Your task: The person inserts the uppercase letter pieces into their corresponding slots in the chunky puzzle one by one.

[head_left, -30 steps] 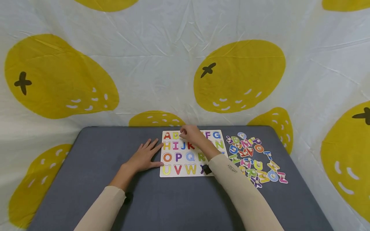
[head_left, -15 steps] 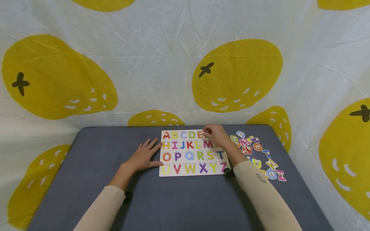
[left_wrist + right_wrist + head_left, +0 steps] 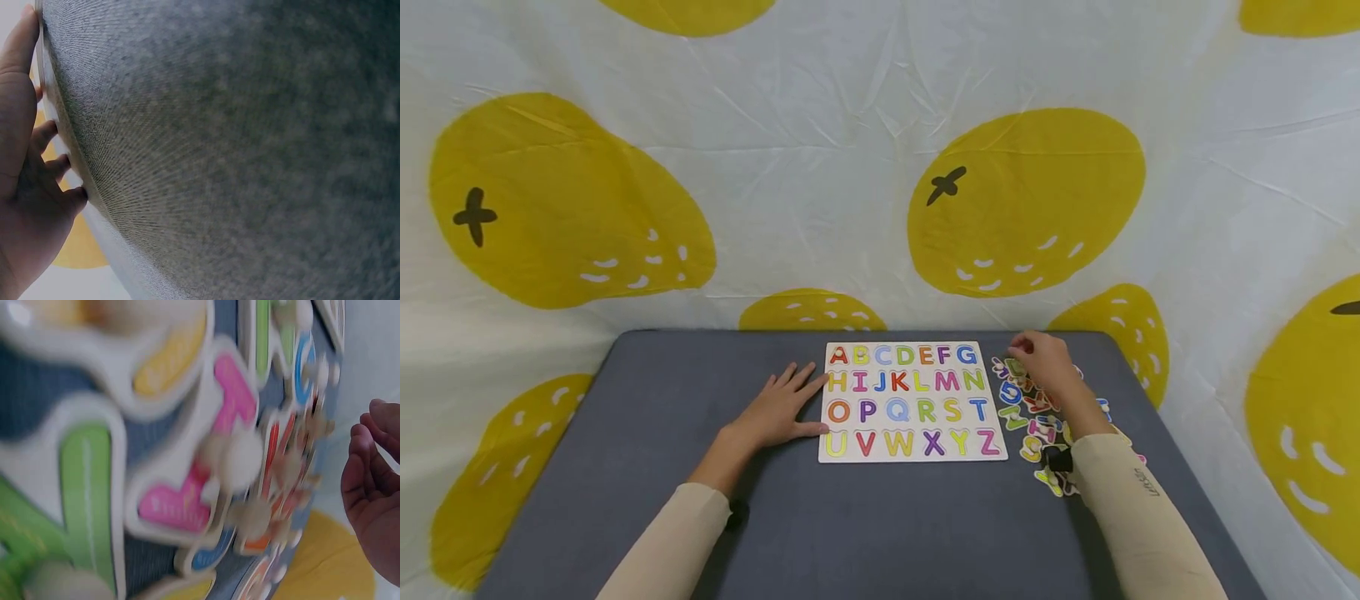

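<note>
My left hand [image 3: 775, 412] rests with spread fingers at the left edge of the white alphabet board [image 3: 912, 458]; in the left wrist view its fingers [image 3: 59, 164] lie along the tabletop. Pegs stand up from the red A [image 3: 838, 355] and the yellow-green B [image 3: 861, 356] on the board. Over the far end of a heap of letter pieces [image 3: 1013, 417] is my right hand [image 3: 1043, 360]. In the right wrist view its fingers [image 3: 359, 475] are loosely bent, with no piece showing between them. A pink letter piece [image 3: 231, 394] with a round wooden peg appears close up there.
Several colourful letter pieces overlap right of the board, partly hidden by the right forearm and sleeve [image 3: 1138, 500]. The dark grey table [image 3: 865, 533] ends at a curtain [image 3: 820, 225] printed with yellow fruit.
My right hand has travelled from beside the B, over the board's top row, to the letter pieces on the right. My left hand has stayed at the board's edge.
</note>
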`<state>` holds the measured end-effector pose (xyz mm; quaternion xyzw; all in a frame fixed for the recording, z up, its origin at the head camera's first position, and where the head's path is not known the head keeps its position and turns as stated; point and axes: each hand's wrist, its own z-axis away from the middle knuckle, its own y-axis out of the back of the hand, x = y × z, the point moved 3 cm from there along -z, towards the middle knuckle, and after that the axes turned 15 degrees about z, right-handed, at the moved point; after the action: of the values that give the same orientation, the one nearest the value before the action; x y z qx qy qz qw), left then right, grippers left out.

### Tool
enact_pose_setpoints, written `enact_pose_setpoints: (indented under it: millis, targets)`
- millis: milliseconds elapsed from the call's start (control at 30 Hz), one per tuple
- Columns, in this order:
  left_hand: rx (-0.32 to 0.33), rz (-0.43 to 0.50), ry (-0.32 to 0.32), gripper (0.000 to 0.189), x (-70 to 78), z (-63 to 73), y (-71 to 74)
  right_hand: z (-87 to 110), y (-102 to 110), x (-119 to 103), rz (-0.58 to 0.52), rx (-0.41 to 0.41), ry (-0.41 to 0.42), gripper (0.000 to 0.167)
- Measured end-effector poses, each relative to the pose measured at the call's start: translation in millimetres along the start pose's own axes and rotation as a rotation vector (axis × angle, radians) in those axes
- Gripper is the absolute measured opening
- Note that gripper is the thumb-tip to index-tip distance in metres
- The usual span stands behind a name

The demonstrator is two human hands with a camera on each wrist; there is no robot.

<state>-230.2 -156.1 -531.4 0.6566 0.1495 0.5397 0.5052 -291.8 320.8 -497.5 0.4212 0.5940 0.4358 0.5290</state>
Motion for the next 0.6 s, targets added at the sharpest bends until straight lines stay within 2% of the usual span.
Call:
enact_pose_setpoints:
  millis: [200,467,600]
  targets:
    - [-0.004,0.000,0.002,0.095,0.9,-1.4,-1.4,1.6,5.3,28.0,0.010,-0.006,-0.067,0.025]
    - [-0.006,-0.008,0.002,0.094,-1.8,0.4,-2.6,-4.0,-5.0,35.4,0.082,-0.067,-0.151,0.027]
    - [-0.004,0.001,0.004,0.095,-2.8,0.6,-2.4,-9.0,-8.2,33.7,0.102,-0.062,-0.163,0.025]
